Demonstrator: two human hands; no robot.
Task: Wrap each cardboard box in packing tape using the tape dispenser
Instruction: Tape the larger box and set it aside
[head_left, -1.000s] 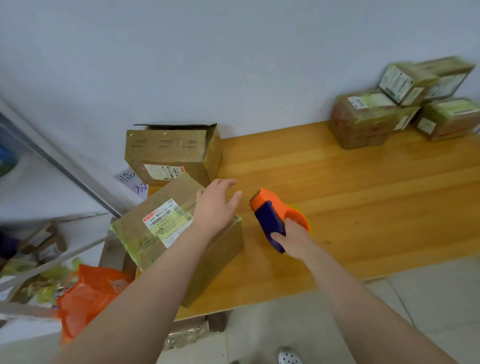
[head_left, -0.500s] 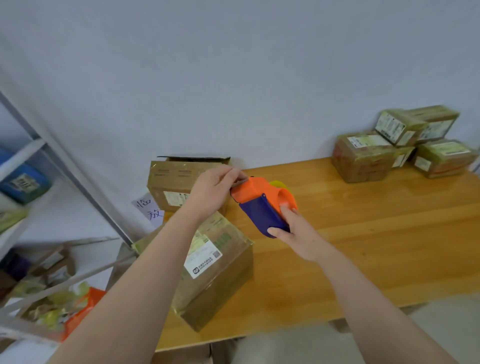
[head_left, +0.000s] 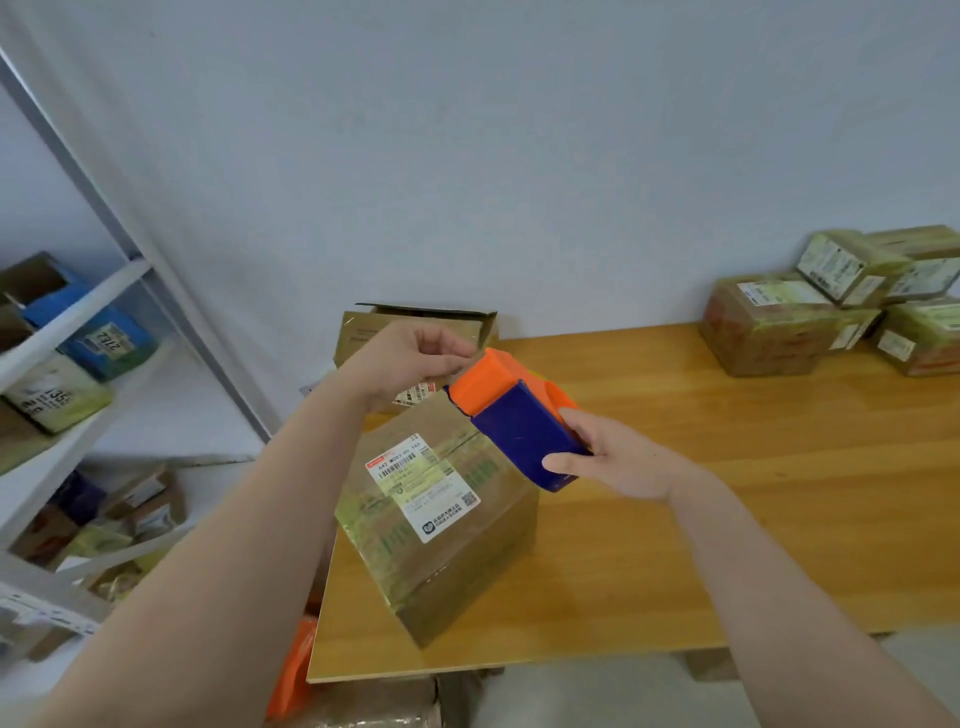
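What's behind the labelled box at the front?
An open-topped cardboard box against the wall, partly covered by the left hand and tape dispenser. Its contents are hidden.

Dispenser (head_left: 514, 423) aloft; left hand (head_left: 410, 358) off box (head_left: 452, 525)

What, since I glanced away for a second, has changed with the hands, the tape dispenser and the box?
The left hand lifted off the labelled brown cardboard box and now curls its fingers at the front of the orange and blue plastic tape dispenser. The right hand, gripping throughout, raised the dispenser above the box. The box stays on the wooden table; the far stack of taped boxes is unmoved.
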